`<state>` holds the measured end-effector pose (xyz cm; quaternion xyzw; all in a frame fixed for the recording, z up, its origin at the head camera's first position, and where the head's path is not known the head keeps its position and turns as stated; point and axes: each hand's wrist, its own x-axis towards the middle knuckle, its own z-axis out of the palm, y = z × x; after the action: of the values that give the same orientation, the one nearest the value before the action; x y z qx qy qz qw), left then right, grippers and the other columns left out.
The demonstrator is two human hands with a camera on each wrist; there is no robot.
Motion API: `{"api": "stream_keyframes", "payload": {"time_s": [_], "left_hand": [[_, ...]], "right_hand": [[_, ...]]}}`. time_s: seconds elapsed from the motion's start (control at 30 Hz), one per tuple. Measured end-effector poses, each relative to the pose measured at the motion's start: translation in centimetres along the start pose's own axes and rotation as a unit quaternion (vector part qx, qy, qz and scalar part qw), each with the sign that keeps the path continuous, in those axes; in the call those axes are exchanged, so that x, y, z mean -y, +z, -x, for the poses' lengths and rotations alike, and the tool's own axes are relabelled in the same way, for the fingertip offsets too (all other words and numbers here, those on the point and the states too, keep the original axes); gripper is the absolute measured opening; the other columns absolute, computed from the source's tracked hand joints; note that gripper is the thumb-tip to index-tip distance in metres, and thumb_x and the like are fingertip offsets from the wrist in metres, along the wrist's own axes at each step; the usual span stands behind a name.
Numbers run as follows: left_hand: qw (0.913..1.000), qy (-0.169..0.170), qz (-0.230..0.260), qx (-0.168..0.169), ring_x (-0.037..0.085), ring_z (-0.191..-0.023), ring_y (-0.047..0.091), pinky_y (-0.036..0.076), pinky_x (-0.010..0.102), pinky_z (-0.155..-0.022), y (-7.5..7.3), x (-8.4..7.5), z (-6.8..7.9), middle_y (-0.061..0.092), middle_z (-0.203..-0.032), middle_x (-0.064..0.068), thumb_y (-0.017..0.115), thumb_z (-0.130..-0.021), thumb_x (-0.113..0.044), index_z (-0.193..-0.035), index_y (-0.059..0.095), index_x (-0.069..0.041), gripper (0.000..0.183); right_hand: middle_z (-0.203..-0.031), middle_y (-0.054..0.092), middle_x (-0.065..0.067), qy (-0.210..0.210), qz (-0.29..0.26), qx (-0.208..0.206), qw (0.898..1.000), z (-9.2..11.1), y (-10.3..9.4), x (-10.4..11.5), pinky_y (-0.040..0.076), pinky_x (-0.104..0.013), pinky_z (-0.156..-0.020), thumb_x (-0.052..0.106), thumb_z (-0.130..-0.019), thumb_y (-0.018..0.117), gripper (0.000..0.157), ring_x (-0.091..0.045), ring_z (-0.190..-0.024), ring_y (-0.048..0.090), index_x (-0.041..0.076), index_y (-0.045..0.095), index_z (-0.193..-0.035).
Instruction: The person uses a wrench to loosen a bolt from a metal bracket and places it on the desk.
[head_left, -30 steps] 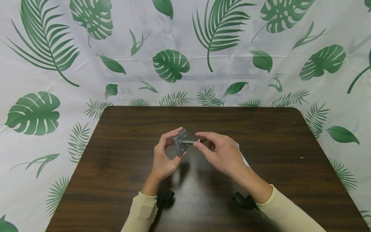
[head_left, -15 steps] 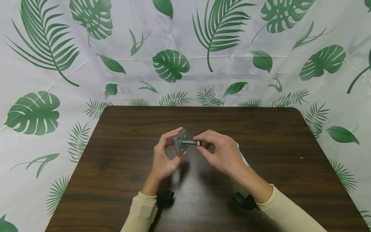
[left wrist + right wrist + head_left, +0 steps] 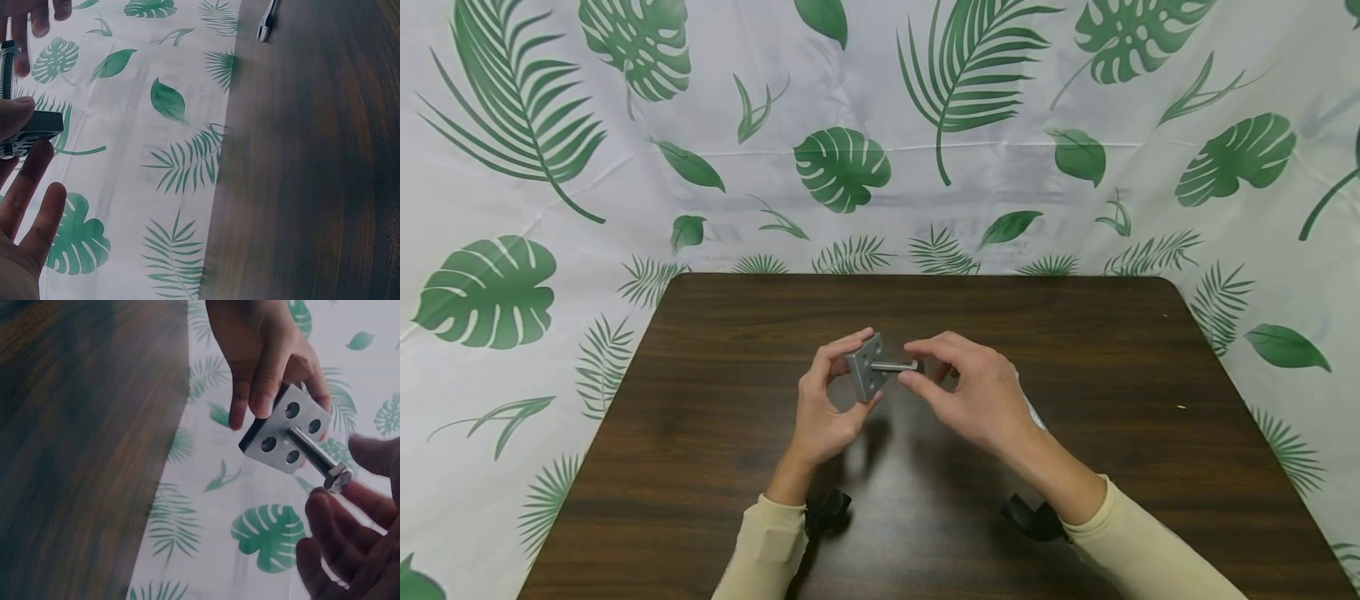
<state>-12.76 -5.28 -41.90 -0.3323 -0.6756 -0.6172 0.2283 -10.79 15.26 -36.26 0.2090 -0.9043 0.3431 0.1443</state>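
My left hand grips a square grey metal plate by its edges, raised over the table. Several holes surround the middle of the plate in the right wrist view. A hex bolt runs through its centre, its head pointing at my right hand. Threads show on the bolt in the left wrist view, and a short end sticks out beyond the plate. My right thumb stands apart from the bolt head, while the index fingertip is right beside it, fingers loosely bent.
The brown wooden table lies below both hands. On it, a metal tool with a forked end shows in the left wrist view. A leaf-patterned white cloth hangs behind. Black straps sit at the wrists.
My right thumb and fingers have shifted about the bolt head, moving together and apart, and the head shows at a different turn. My left hand and the plate have stayed in place.
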Motion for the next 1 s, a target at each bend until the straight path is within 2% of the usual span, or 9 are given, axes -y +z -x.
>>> {"api": "stream_keyframes", "payload": {"time_s": [0.13, 0.27, 0.4, 0.63, 0.73, 0.87, 1.0], "left_hand": [[1.0000, -0.001, 0.003, -0.002, 0.037, -0.096, 0.066, 0.054, 0.040, -0.078, -0.01, -0.06, -0.07, 0.056, -0.128, 0.031, 0.077, -0.066, 0.020, -0.121, 0.048, 0.016, 0.062], [1.0000, -0.001, 0.005, -0.001, 0.037, -0.097, 0.066, 0.054, 0.039, -0.079, -0.04, -0.08, -0.10, 0.056, -0.128, 0.031, 0.076, -0.066, 0.020, -0.121, 0.048, 0.016, 0.062], [1.0000, -0.003, 0.003, -0.001, 0.037, -0.098, 0.066, 0.054, 0.038, -0.079, -0.07, -0.12, -0.08, 0.056, -0.128, 0.031, 0.076, -0.066, 0.020, -0.121, 0.048, 0.016, 0.062], [1.0000, -0.007, 0.002, -0.003, 0.039, -0.096, 0.065, 0.054, 0.038, -0.079, -0.06, -0.16, -0.13, 0.056, -0.128, 0.031, 0.076, -0.065, 0.021, -0.120, 0.048, 0.016, 0.062], [1.0000, -0.009, 0.002, -0.002, 0.040, -0.097, 0.065, 0.054, 0.039, -0.080, -0.05, -0.17, -0.13, 0.056, -0.128, 0.031, 0.076, -0.065, 0.021, -0.120, 0.048, 0.016, 0.062], [1.0000, -0.008, 0.002, -0.003, 0.039, -0.097, 0.065, 0.054, 0.038, -0.080, -0.05, -0.12, -0.13, 0.056, -0.128, 0.031, 0.076, -0.065, 0.021, -0.120, 0.048, 0.016, 0.062], [1.0000, -0.006, 0.001, -0.004, 0.038, -0.096, 0.066, 0.054, 0.039, -0.079, -0.06, -0.15, -0.16, 0.056, -0.128, 0.031, 0.076, -0.066, 0.020, -0.120, 0.048, 0.016, 0.061]], "right_hand": [[-0.078, 0.065, 0.016, 0.051, 0.025, 0.011, 0.998, -0.06, -0.10, 0.23, 0.040, -0.029, -0.053, 0.038, -0.092, 0.068, 0.026, -0.004, -0.061, 0.051, 0.021, 0.075, -0.111], [-0.070, 0.061, 0.015, 0.064, 0.034, 0.023, 0.997, -0.11, -0.13, 0.38, 0.039, -0.030, -0.051, 0.036, -0.093, 0.067, 0.022, -0.006, -0.058, 0.049, 0.021, 0.076, -0.107], [-0.074, 0.061, 0.016, 0.041, 0.036, 0.019, 0.998, -0.17, -0.11, 0.27, 0.041, -0.029, -0.052, 0.031, -0.089, 0.073, 0.021, -0.003, -0.061, 0.051, 0.021, 0.076, -0.107], [-0.097, 0.066, 0.015, -0.029, 0.007, 0.002, 1.000, -0.09, -0.21, -0.06, 0.045, -0.026, -0.054, 0.013, -0.079, 0.083, 0.027, 0.003, -0.068, 0.058, 0.019, 0.076, -0.104], [-0.100, 0.066, 0.016, -0.047, -0.002, -0.005, 0.999, -0.13, -0.21, -0.08, 0.045, -0.024, -0.054, 0.008, -0.077, 0.084, 0.029, 0.003, -0.070, 0.060, 0.018, 0.076, -0.102], [-0.103, 0.066, 0.015, -0.047, -0.012, -0.006, 0.999, -0.10, -0.19, -0.11, 0.046, -0.024, -0.054, 0.010, -0.076, 0.084, 0.031, 0.002, -0.072, 0.062, 0.018, 0.075, -0.105], [-0.104, 0.066, 0.014, -0.026, -0.011, -0.008, 1.000, -0.03, -0.19, -0.08, 0.046, -0.026, -0.054, 0.022, -0.079, 0.084, 0.033, -0.002, -0.073, 0.063, 0.021, 0.074, -0.110]]}}
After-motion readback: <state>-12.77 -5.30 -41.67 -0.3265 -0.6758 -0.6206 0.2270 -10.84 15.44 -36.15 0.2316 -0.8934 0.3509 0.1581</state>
